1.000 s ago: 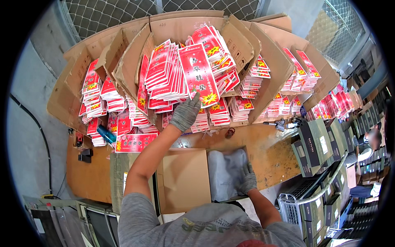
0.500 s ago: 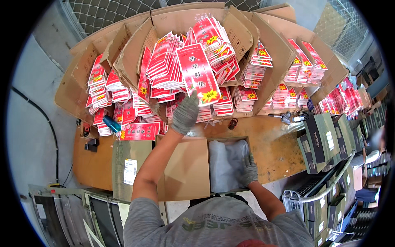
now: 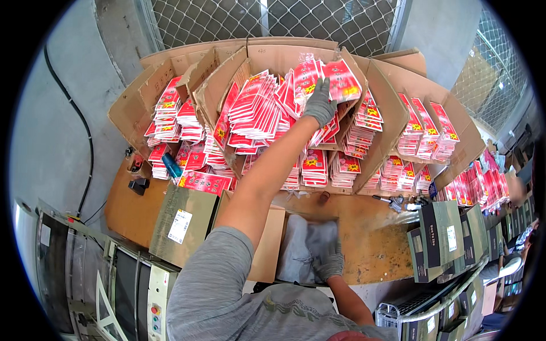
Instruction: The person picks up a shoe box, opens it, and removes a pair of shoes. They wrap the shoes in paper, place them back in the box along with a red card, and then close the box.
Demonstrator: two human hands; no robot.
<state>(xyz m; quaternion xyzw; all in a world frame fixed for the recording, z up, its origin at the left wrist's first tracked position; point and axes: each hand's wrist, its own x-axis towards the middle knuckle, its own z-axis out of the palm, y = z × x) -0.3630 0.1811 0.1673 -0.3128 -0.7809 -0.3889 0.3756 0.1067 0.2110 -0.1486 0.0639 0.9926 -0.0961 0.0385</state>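
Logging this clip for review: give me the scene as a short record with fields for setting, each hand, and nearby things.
setting: wooden workbench ringed by open cardboard boxes of red packets
left hand: gloved, arm stretched forward, fingers on a red packet at the top of the middle box
right hand: gloved, resting on a grey bag lying on the bench
near the hands: flat cardboard sheet with a white label, left of the bag
far right: dark upright boxes
behind: wire mesh fence

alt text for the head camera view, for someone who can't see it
A person's gloved left hand grips a red packet atop packets heaped in open cardboard boxes. The gloved right hand rests on a grey bag on the wooden table.
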